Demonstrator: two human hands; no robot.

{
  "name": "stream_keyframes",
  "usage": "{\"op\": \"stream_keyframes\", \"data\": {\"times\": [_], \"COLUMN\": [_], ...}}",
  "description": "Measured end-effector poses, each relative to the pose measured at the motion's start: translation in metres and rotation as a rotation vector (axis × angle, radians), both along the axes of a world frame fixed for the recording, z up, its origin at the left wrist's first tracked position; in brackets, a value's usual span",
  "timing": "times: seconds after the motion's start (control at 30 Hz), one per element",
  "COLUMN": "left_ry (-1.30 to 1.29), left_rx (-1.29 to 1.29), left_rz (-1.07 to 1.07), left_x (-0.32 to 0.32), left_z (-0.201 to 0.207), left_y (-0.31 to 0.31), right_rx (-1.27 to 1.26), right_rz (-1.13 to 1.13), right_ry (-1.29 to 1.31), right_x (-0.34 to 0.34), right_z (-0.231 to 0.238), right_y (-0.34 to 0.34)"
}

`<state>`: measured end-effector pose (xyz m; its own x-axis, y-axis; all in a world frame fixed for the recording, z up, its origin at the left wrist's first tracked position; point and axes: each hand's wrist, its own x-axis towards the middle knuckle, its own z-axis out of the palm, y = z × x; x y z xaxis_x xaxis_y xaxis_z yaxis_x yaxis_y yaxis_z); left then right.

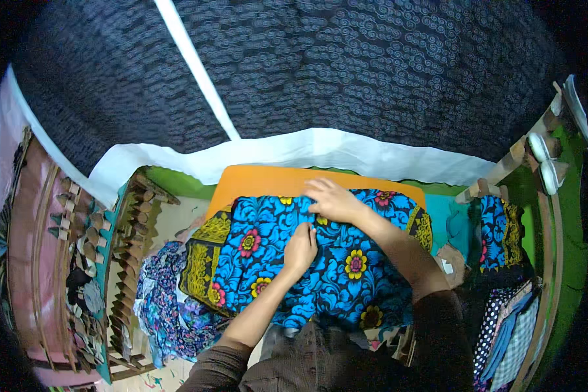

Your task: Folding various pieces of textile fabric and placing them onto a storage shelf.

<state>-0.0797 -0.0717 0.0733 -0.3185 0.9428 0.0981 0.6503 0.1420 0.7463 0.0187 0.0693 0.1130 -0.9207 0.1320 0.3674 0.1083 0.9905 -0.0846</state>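
Directly under both hands, a blue flowered cloth (320, 261) with red and yellow blossoms is spread over an orange board (261, 179), which serves as the table here. Its long axis is seen running left to right across the board, with the near edge hanging toward the person's lap and the far edge lying just beyond the fingertips. The right hand (333, 199) is laid flat near that far edge, fingers held together and pressed onto the fabric. The left hand (300, 248) is set nearer the body, just beside and below the right; its fingers (305, 230) are curled down onto the cloth, though whether a fold is pinched cannot be told. The far edge is thus nearer to the right hand.

A yellow-and-black patterned border (206, 258) is noted at the cloth's left end. A heap of blue-purple fabric (166, 310) is seen lower left, beside a carved wooden frame (134, 261). More folded cloths, blue flowered and dotted (503, 287), are stacked at right. Behind the board a white sheet (320, 150) and a dark patterned cloth (346, 65) are spread. No packages, labels or signs are made out.
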Motion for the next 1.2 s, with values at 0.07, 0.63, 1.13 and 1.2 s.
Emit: {"op": "stream_keyframes", "data": {"times": [0.07, 0.63, 1.13, 1.2], "left_ry": [0.004, -0.128, 0.001, 0.197], "left_rx": [0.074, 0.016, 0.392, 0.427], "left_rz": [0.043, -0.078, -0.167, -0.252], "left_x": [-0.006, -0.037, -0.003, 0.006], "left_z": [0.003, -0.018, 0.024, 0.008], "left_y": [-0.021, -0.259, -0.433, -0.450], "right_rx": [0.066, 0.165, 0.321, 0.371], "right_rz": [0.039, -0.109, -0.530, -0.557], "right_ry": [-0.010, 0.149, 0.278, 0.257], "right_x": [-0.008, -0.044, 0.096, 0.116], "right_z": [0.021, 0.141, 0.203, 0.212], "right_y": [-0.010, -0.285, -0.462, -0.484]}}
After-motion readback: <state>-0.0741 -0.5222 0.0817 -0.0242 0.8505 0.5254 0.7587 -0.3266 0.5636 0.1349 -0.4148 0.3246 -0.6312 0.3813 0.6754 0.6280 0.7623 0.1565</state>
